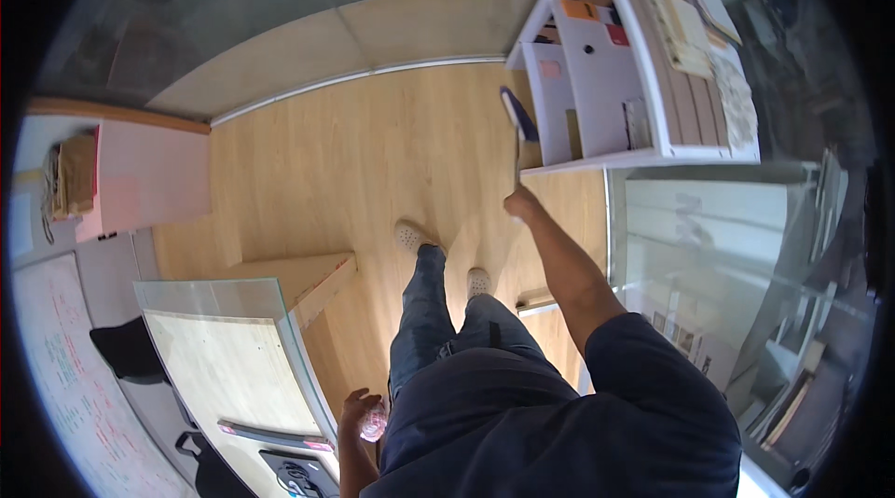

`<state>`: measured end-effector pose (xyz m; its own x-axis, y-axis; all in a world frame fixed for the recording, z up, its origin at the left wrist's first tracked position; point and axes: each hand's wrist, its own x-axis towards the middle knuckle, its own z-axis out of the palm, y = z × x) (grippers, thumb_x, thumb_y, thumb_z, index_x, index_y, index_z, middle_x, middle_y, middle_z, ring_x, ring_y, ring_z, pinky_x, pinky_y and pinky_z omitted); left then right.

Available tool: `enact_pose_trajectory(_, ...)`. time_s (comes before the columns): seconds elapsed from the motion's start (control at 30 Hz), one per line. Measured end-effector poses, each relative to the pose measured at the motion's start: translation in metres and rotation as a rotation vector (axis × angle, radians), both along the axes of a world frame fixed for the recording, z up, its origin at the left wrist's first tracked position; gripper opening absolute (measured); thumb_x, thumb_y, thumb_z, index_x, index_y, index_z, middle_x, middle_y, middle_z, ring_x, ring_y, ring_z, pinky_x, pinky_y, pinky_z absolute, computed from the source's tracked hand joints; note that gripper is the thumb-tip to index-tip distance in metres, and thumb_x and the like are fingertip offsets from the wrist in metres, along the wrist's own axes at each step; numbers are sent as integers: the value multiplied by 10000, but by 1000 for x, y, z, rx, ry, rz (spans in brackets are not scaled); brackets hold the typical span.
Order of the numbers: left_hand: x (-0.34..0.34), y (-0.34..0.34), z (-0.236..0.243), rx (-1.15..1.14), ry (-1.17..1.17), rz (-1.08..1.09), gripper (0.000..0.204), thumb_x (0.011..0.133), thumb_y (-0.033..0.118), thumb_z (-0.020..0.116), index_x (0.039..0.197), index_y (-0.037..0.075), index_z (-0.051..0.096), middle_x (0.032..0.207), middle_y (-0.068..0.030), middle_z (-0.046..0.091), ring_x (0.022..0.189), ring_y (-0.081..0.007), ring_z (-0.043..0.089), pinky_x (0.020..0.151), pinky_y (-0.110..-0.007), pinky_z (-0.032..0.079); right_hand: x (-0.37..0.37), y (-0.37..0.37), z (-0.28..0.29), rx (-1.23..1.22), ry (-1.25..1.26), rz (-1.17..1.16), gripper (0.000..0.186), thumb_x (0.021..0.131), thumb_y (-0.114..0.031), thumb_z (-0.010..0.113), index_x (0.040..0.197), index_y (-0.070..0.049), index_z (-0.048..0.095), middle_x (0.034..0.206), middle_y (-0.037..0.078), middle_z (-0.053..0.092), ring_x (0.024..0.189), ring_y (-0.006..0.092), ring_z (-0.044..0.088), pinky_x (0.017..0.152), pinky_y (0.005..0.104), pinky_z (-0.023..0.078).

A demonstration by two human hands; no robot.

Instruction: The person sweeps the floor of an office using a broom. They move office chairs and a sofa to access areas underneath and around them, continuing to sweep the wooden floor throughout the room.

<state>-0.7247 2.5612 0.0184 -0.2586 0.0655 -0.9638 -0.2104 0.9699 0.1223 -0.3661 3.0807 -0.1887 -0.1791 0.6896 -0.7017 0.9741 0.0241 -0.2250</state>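
Note:
My right hand (518, 201) is closed round the thin handle (517, 162) of a flat-headed tool with a dark blue and white head (518, 112), held out over the wood floor beside the left side of a white shelf unit. My left hand (356, 409) hangs low at my left hip, holding a crumpled pink-and-white item (373, 421), perhaps cloth, near the glass edge of a board-topped table (214, 353).
A white shelf unit (606, 78) with papers stands at top right, a pink-panelled unit (149, 172) at left, and glass with white boards (699, 237) at right. A low wooden piece (312, 283) juts beside my legs. A whiteboard (56, 358) and black chair (126, 349) are at far left.

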Motion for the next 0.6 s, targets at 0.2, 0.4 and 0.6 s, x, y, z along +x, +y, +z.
enact_pose_trajectory(0.2,-56,11,-14,41,-4,98,577,781,127,729,1291,-46,521,1060,-217,663,878,-279,676,756,-365,549,-200,-113,103,-414,216,75,801,752,-149,570,1477,-6,263,1144,278,623,1059,374,625,901,407,508)
enact_pose_trajectory(0.4,-115,104,-22,210,-11,98,480,759,160,785,1155,-52,616,981,-168,697,819,-196,688,734,-306,563,-203,-34,143,-665,420,-204,808,660,-89,714,1419,-60,439,642,36,570,539,120,493,488,286,383)
enact_pose_trajectory(0.6,-134,148,3,135,-121,206,514,799,89,705,1269,-35,537,1038,-189,687,900,-253,678,808,-347,544,-147,46,191,-390,375,-418,747,670,-73,694,1383,-177,495,669,67,570,565,144,539,471,325,433)
